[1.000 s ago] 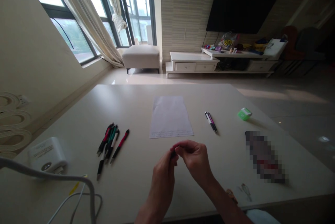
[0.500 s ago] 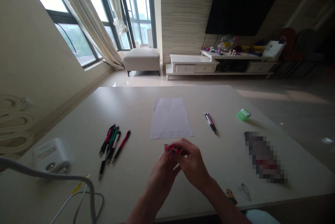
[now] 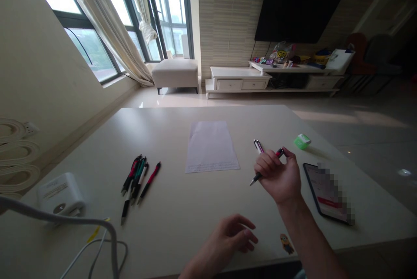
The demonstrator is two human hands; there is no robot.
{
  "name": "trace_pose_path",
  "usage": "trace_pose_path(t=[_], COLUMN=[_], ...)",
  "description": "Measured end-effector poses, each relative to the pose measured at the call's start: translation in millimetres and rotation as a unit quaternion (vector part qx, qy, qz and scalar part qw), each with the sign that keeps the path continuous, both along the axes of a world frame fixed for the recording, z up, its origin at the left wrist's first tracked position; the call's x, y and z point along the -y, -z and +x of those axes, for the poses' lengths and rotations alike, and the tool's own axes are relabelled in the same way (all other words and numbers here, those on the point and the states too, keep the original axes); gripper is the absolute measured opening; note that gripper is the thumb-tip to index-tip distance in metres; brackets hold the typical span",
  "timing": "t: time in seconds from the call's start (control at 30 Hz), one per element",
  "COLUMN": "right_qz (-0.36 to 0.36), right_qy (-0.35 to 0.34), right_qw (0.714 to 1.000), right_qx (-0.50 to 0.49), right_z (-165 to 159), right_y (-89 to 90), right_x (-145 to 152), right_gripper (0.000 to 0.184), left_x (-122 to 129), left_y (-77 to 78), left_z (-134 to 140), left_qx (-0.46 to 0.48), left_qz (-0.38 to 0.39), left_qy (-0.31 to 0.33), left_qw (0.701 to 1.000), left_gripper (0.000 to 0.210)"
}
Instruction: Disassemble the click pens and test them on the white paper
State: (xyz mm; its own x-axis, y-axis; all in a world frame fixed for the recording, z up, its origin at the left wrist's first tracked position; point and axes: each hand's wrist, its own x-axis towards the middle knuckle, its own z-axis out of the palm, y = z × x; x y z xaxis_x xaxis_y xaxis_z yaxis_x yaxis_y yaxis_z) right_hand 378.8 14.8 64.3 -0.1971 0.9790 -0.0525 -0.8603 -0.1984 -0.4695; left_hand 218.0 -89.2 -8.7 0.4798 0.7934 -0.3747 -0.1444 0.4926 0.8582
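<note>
Red-and-black pen (image 3: pixel 256 178), its middle hidden by the right grip (image 3: pixel 282 177) clasped around it; left grip (image 3: pixel 235 233) half open, holding nothing.

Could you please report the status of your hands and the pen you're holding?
Right hand gripping red-and-black pen. Left hand loosely open, nothing visible in it. Two pens partly hidden behind right hand.

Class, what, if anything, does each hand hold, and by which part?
Right hand: a red-and-black pen, held around its middle. Left hand: nothing visible.
</note>
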Motion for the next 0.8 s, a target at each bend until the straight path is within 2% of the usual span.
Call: trace_pose_path(t=[0.2, 0.27, 0.33, 0.4, 0.5, 0.53, 0.6, 0.7, 0.8], right_qz=[0.026, 0.032, 0.034, 0.032, 0.035, 0.038, 0.039, 0.023, 0.005], right_qy=[0.037, 0.040, 0.036, 0.026, 0.010, 0.007, 0.007, 0.018, 0.036], right_qw=[0.991, 0.988, 0.987, 0.987, 0.988, 0.989, 0.991, 0.988, 0.975], right_qx=[0.127, 0.145, 0.152, 0.156, 0.150, 0.143, 0.130, 0.149, 0.221], right_z=[2, 1, 0, 0, 1, 1, 3, 3, 3], right_y=[1.6, -0.1, -2.2, -3.5, -2.8, -2.1, -1.1, -1.1, 2.3], right_x=[-1, -1, -1, -2, -3, -4, -6, -13, -26], right_gripper=[0.038, 0.038, 0.039, 0.040, 0.043, 0.043, 0.042, 0.033, 0.021], left_x=[-4, -5, -7, -12, -25, -31, -41, -51, -53], left_y=[-2.5, -2.1, -3.0, -4.6, -3.5, -1.1, 6.6, 19.9, 26.5], left_z=[3, 3, 1, -2, -10, -12, -17, -22, -24], left_qx=[-0.033, -0.058, -0.129, -0.248, -0.423, -0.466, -0.535, -0.598, -0.615], left_qz=[-0.002, 0.031, 0.110, 0.237, 0.408, 0.438, 0.460, 0.458, 0.460], left_qy=[-0.010, -0.018, -0.042, -0.075, -0.091, -0.087, -0.079, -0.067, -0.055], left_qw=[0.999, 0.998, 0.985, 0.936, 0.804, 0.764, 0.704, 0.654, 0.638], left_gripper=[0.035, 0.030, 0.026, 0.025, 0.029, 0.033, 0.041, 0.047, 0.049])
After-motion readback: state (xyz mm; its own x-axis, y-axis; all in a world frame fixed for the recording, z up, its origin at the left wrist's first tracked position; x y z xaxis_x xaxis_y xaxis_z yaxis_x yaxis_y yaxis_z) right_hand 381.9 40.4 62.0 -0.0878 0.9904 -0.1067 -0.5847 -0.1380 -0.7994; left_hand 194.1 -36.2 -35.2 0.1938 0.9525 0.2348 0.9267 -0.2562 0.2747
